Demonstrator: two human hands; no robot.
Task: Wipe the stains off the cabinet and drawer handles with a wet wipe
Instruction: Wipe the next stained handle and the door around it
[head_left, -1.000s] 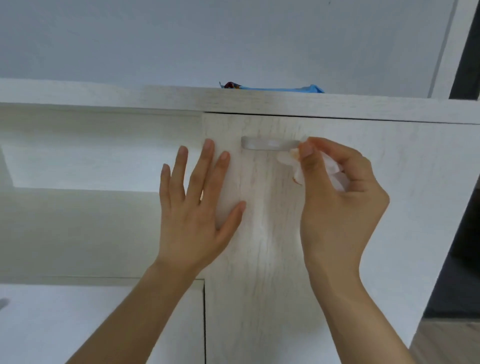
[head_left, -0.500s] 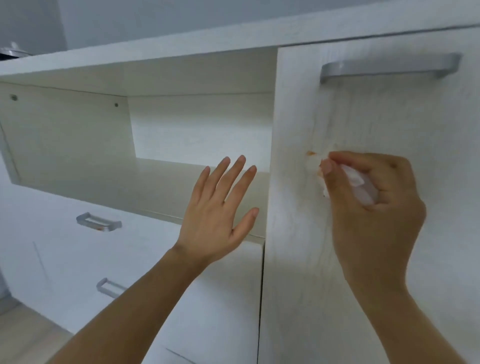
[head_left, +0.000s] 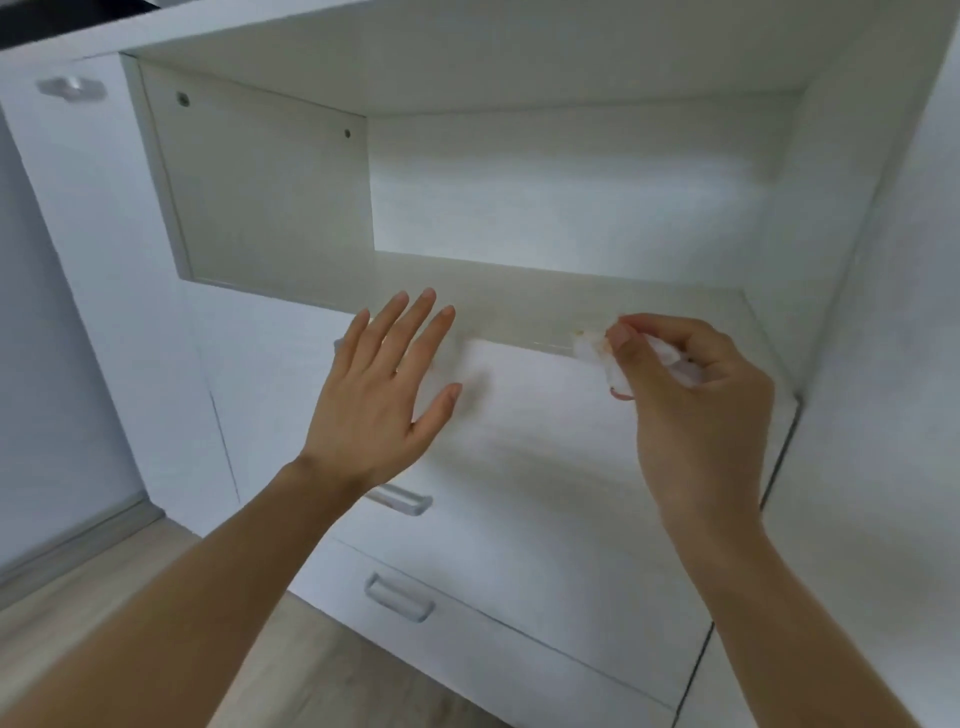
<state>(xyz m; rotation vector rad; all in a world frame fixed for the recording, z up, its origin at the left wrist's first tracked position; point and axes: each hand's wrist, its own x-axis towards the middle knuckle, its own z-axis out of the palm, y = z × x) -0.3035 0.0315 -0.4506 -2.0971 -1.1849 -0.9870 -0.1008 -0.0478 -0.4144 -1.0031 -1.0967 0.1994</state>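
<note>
1. Pinched between the thumb and curled fingers of the right hand is a crumpled wet wipe, white with orange-red smears on it, held up in front of the open shelf bay and touching no handle that I can see.
2. Over on the other side, the left hand is flat and spread, fingers straight, holding nothing; whether the palm rests on the drawer front or only hovers before it I cannot tell.
3. What matters for the coming move, I'd say: the nearest handles lie below and to the left of the wipe. An upper drawer handle peeks out from under the left wrist, and a lower drawer handle sits beneath it. Both run crosswise, so a side-to-side stroke along the bar would suit them.
4. By position the left hand is nearer those handles, but the wipe is in the right, which would have to travel down and across.
5. In the way: the left forearm crosses in front of the upper handle and partly covers it, so it would probably need to shift aside.
6. Farther off, a small cabinet handle sits high at the far left, well apart from both hands.
7. Around them stand the white cabinet with its open bay, and a wooden floor below.
</note>
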